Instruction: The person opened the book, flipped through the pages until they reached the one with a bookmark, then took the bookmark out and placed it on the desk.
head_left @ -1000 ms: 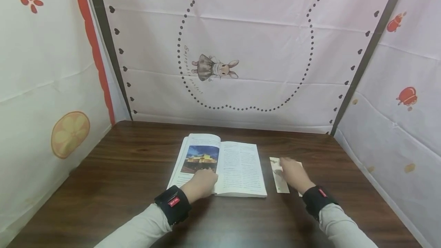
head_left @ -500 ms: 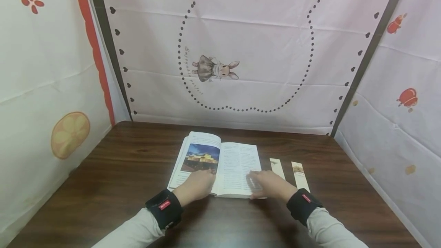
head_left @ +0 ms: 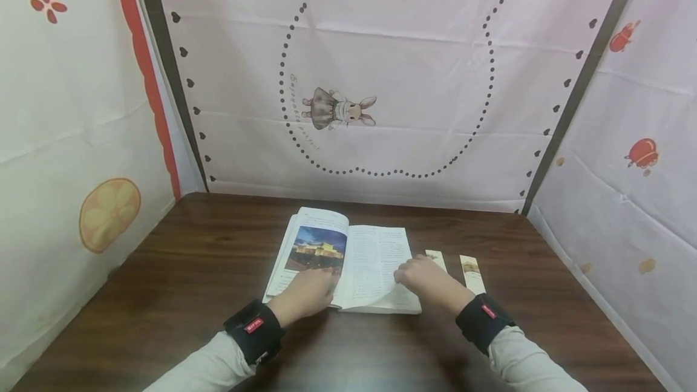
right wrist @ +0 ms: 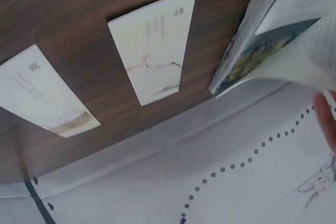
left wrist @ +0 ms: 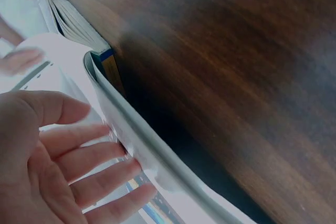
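An open book (head_left: 376,253) lies on the table, with a colour photo of a lit building (head_left: 317,248) on its left page. My left hand (head_left: 306,294) rests on the lower part of that page. Its fingers (left wrist: 92,158) look spread and nearly straight in the left wrist view. My right hand (head_left: 427,280) pinches the lower right corner of a right-hand page (right wrist: 299,64). This page curves up off the stack, and a picture shows beneath it in the right wrist view. The pinching fingertips are mostly hidden; one finger (right wrist: 326,121) shows at the right edge.
Two pale paper strips like bookmarks, one with a branch drawing (right wrist: 155,51) and one with a brownish picture (right wrist: 47,93), lie right of the book. The dark wooden table (head_left: 207,295) ends at a patterned cloth wall (head_left: 403,107) behind, with cloth on both sides.
My right hand has come left from above the strips to the book's right page and has lifted the page's lower corner. The left hand has slid slightly left and down on its page.
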The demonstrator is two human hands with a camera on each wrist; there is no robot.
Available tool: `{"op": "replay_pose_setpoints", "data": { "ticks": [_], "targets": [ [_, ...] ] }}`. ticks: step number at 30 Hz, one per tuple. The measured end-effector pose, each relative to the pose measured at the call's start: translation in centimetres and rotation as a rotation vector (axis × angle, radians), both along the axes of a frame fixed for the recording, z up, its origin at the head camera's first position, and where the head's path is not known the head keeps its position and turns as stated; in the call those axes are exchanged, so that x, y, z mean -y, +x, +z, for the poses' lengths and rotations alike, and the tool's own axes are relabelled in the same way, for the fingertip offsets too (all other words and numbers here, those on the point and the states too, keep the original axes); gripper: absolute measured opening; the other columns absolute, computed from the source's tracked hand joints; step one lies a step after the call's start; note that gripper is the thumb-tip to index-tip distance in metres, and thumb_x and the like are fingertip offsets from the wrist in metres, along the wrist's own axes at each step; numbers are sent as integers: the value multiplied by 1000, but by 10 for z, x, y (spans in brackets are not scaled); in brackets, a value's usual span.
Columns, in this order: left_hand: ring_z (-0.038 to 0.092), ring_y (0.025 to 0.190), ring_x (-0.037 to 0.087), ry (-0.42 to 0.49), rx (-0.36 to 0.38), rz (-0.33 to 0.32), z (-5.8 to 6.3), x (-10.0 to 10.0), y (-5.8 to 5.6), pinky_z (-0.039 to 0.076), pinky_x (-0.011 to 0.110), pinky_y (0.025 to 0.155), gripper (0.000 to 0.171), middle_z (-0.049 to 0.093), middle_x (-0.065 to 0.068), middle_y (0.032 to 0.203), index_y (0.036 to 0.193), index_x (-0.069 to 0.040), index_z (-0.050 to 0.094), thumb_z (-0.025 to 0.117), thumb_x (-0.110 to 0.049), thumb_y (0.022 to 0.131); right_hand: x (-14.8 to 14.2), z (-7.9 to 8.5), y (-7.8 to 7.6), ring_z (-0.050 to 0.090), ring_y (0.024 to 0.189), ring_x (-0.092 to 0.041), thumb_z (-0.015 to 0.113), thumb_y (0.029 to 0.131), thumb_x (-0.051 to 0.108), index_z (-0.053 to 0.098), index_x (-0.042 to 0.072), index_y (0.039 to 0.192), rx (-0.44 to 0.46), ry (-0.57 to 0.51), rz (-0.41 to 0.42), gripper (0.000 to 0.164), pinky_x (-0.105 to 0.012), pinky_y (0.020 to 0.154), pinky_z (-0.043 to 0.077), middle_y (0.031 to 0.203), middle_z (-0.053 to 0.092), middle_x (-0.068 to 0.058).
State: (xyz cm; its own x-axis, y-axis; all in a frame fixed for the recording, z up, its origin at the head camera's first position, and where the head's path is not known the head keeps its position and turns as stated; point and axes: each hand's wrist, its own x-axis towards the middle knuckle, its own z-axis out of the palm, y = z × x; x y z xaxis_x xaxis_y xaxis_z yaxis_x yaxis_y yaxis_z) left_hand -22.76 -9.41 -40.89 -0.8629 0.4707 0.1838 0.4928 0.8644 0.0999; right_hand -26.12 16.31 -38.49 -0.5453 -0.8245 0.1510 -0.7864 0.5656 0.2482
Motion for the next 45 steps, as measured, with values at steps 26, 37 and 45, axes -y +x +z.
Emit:
{"op": "replay_pose_setpoints", "data": {
  "ticks": [26, 37, 45],
  "targets": [
    [44, 44, 13, 518, -165, 307, 20, -7, -8, 30, 24, 41, 17, 54, 7, 52, 79, 1, 59, 59, -15, 86, 30, 20, -6, 65, 98, -23, 76, 77, 17, 69, 7, 102, -50, -380, -59, 28, -38, 85, 53, 103, 70, -7],
    [38, 48, 12, 363, -385, 196, 7, 8, -2, 33, 20, 40, 60, 45, 18, 93, 122, -12, 33, 54, 19, 74, 7, -13, 3, 61, 111, -30, 81, 68, 41, 56, 3, 127, 403, -8, -238, 74, -43, 92, 49, 126, 61, -16],
    [51, 63, 23, 139, -448, 239, -4, 10, -1, 48, 34, 58, 101, 20, 34, 142, 139, -31, 24, 69, 19, 64, 4, -12, -4, 62, 71, -15, 81, 67, 39, 61, 8, 110, 326, -26, -139, 57, -31, 69, 50, 84, 69, 0]
  ]
}}
